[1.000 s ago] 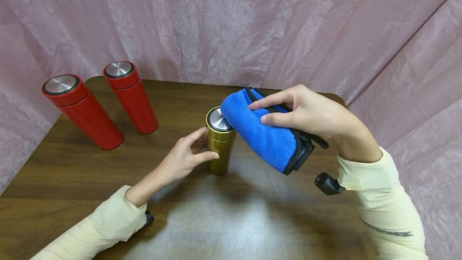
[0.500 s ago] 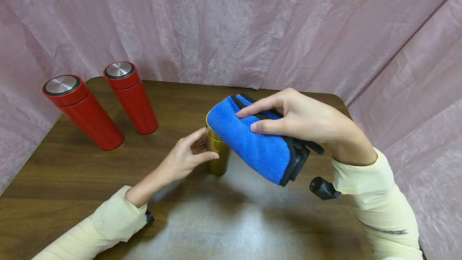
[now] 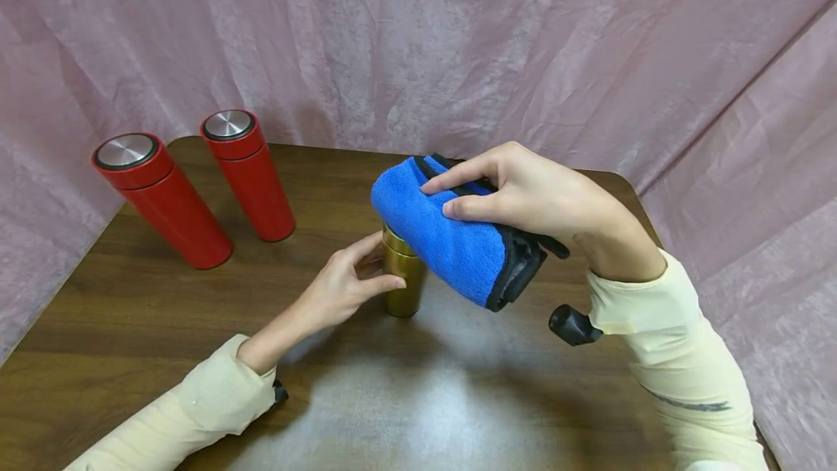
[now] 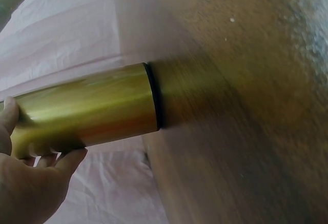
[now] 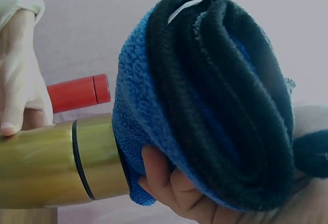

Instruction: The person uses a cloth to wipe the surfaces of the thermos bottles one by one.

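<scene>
A gold thermos bottle stands upright on the table, and my left hand grips its side with thumb and fingers. In the left wrist view its gold body ends in a dark base ring on the wood. My right hand holds a folded blue cloth with black edging, thumb and fingers pinching it. The cloth lies against the top of the thermos and hides the lid in the head view. In the right wrist view the rolled cloth touches the thermos's top end.
Two red thermos bottles with steel-topped lids, a nearer one and a farther one, stand at the left of the wooden table. A pink curtain hangs behind the table. Black wrist devices sit at both sleeves.
My right hand has brought the cloth leftward over the thermos lid, which showed a second ago, then shifted it slightly upward. The left hand keeps its grip. The whole head view shifted a little.
</scene>
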Demonstrator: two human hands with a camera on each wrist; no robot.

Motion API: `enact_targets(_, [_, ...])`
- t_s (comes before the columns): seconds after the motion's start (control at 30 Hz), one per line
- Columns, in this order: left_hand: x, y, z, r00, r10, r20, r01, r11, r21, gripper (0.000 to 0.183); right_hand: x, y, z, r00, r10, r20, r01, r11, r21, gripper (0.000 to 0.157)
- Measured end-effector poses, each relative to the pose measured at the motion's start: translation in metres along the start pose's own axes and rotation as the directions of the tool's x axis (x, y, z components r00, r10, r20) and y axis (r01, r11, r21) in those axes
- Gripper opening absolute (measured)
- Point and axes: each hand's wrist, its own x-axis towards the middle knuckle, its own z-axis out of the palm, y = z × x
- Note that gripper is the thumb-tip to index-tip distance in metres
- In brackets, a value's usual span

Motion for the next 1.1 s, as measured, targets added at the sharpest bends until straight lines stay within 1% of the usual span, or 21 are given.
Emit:
enact_targets(0.13, [0.000, 0.001, 0.001, 1.000, -0.013, -0.008, 0.013, 1.000, 0.023, 0.070, 0.005, 0.001, -0.001, 1.000, 0.011, -0.019, -0.011, 1.000, -0.010, 0.032])
enact_targets(0.27, [-0.001, 0.002, 0.002, 1.000, -0.006, -0.026, 0.008, 0.998, 0.059, 0.071, 0.007, 0.003, -0.003, 0.999, 0.012, -0.035, -0.013, 1.000, -0.025, 0.032])
enact_targets(0.47, [-0.003, 0.002, 0.004, 0.999, 0.003, -0.043, 0.001, 0.996, 0.088, 0.071, 0.006, 0.004, -0.006, 0.997, 0.066, -0.042, -0.066, 0.998, 0.000, 0.033])
enact_targets(0.57, [-0.003, 0.002, 0.004, 0.999, 0.009, -0.046, -0.005, 0.995, 0.095, 0.071, 0.004, 0.006, -0.008, 0.996, 0.071, -0.046, -0.071, 0.997, -0.003, 0.034])
enact_targets(0.7, [-0.004, 0.003, 0.006, 0.999, 0.009, -0.044, -0.005, 0.995, 0.102, 0.071, -0.002, 0.010, -0.009, 0.995, 0.078, -0.060, -0.079, 0.997, -0.016, 0.034])
enact_targets(0.8, [-0.004, 0.004, 0.007, 0.999, 0.000, -0.044, 0.005, 0.994, 0.110, 0.071, -0.008, 0.012, -0.010, 0.993, 0.098, -0.066, -0.099, 0.995, -0.008, 0.034])
enact_targets(0.87, [-0.004, 0.004, 0.007, 0.999, -0.009, -0.044, 0.013, 0.994, 0.109, 0.072, -0.012, 0.013, -0.011, 0.991, 0.113, -0.065, -0.113, 0.994, 0.002, 0.034])
enact_targets(1.1, [-0.005, 0.003, 0.009, 0.999, -0.003, -0.050, 0.008, 0.994, 0.105, 0.073, -0.026, 0.014, -0.010, 0.990, 0.133, -0.052, -0.132, 0.991, 0.020, 0.035])
